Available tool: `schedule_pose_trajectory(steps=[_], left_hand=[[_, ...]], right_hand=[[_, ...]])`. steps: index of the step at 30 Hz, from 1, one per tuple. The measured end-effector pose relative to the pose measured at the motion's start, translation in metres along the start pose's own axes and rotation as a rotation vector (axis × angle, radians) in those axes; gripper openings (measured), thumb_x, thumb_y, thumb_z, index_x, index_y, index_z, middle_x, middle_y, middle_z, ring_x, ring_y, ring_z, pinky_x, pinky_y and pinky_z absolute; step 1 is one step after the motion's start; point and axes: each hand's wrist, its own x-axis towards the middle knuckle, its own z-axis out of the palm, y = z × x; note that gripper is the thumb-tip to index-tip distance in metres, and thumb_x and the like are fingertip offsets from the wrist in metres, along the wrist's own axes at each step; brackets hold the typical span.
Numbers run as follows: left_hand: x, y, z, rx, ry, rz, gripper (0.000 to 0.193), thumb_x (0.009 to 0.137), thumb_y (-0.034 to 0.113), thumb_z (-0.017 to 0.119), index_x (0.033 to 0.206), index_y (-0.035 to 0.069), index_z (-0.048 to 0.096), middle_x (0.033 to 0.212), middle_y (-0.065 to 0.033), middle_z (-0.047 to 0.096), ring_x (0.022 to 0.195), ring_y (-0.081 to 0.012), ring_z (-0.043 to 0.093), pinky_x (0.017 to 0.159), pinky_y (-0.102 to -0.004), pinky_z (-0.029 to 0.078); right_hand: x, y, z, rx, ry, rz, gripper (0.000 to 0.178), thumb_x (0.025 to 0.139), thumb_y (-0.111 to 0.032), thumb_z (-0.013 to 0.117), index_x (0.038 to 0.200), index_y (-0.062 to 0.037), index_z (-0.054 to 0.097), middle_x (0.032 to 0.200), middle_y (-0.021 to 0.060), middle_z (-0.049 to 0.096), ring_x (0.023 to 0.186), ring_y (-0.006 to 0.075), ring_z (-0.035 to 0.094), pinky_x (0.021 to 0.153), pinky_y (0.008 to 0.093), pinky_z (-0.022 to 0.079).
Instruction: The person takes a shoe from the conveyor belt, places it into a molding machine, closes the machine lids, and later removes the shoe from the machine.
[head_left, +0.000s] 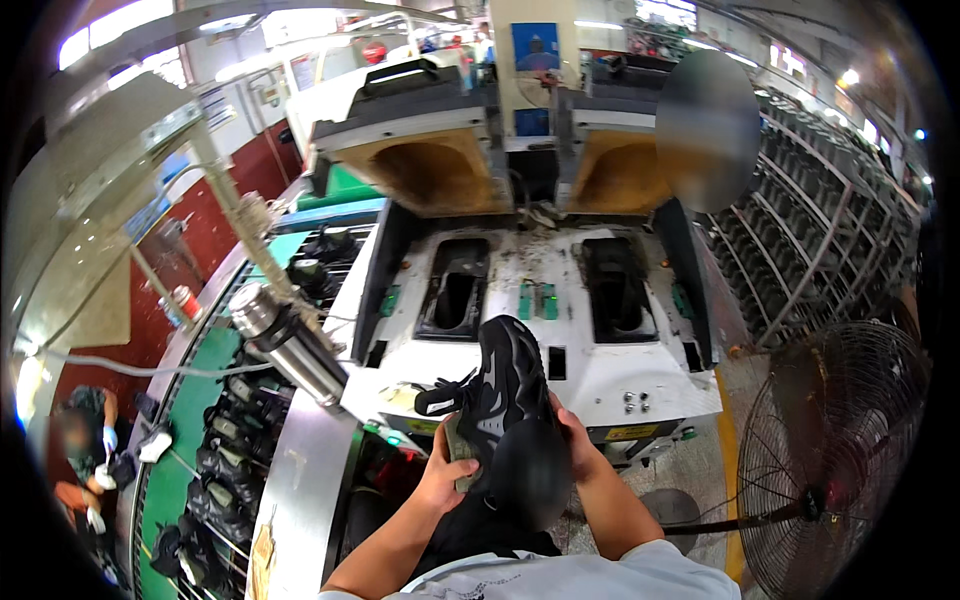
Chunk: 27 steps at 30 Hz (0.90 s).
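Both my hands hold a black shoe (510,375) in front of my body, its toe pointing away from me. My left hand (447,475) grips its left side, thumb on an olive-grey piece (461,450) there. Dark laces (443,397) hang out to the left. My right hand (575,435) wraps the right side. A blurred dark patch hides the shoe's near end. Just beyond the toe stands a white two-station machine (540,355) with a left well (456,300) and a right well (622,300). Its left lid (420,170) and right lid (610,165) are raised.
A steel thermos (290,345) stands on the metal ledge at left. Beside it, a green conveyor (190,430) carries several black shoes (225,480); a co-worker (90,440) sits beyond. At right are a large caged fan (825,460) and a loaded rack (810,220).
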Motion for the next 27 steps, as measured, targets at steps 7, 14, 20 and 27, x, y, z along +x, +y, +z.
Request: schedule_pose_trajectory(steps=[7, 14, 20, 27], left_hand=[[0.047, -0.006, 0.018, 0.214, -0.253, -0.041, 0.067, 0.082, -0.006, 0.064, 0.140, 0.006, 0.033, 0.132, -0.0121, 0.049, 0.109, -0.0206, 0.055, 0.096, -0.0342, 0.044], [-0.015, -0.018, -0.104, 0.707, 0.412, -0.009, 0.015, 0.089, 0.010, 0.059, 0.090, -0.003, 0.066, 0.076, -0.0098, 0.066, 0.067, -0.0159, 0.062, 0.065, -0.0276, 0.050], [-0.161, -0.037, -0.344, 1.176, 1.239, 0.155, 0.021, 0.079, 0.019, 0.063, 0.083, -0.001, 0.066, 0.072, -0.0120, 0.066, 0.064, -0.0225, 0.062, 0.060, -0.0368, 0.049], [-0.242, -0.037, -0.414, 2.037, 1.566, 0.153, 0.034, 0.088, 0.025, 0.052, 0.061, 0.004, 0.055, 0.058, -0.0156, 0.058, 0.057, -0.0373, 0.056, 0.056, -0.0487, 0.042]], right_hand=[[0.000, -0.087, 0.008, 0.005, 0.218, -0.146, 0.083, 0.070, -0.021, 0.063, 0.143, -0.0055, 0.029, 0.132, 0.0146, 0.048, 0.115, 0.0277, 0.054, 0.097, 0.0390, 0.047], [0.063, -0.214, -0.071, -0.996, 0.605, -0.477, 0.088, 0.057, -0.004, 0.075, 0.139, -0.0059, 0.041, 0.125, 0.0122, 0.055, 0.101, 0.0224, 0.058, 0.090, 0.0318, 0.046], [0.150, -0.277, -0.085, -1.723, 0.982, -0.164, 0.094, 0.054, -0.042, 0.072, 0.140, -0.0149, 0.043, 0.119, 0.0206, 0.062, 0.108, 0.0358, 0.060, 0.090, 0.0390, 0.047], [0.221, -0.261, -0.104, -1.924, 0.973, 0.236, 0.094, 0.057, -0.044, 0.068, 0.143, -0.0180, 0.040, 0.131, 0.0162, 0.055, 0.122, 0.0330, 0.052, 0.098, 0.0410, 0.044]])
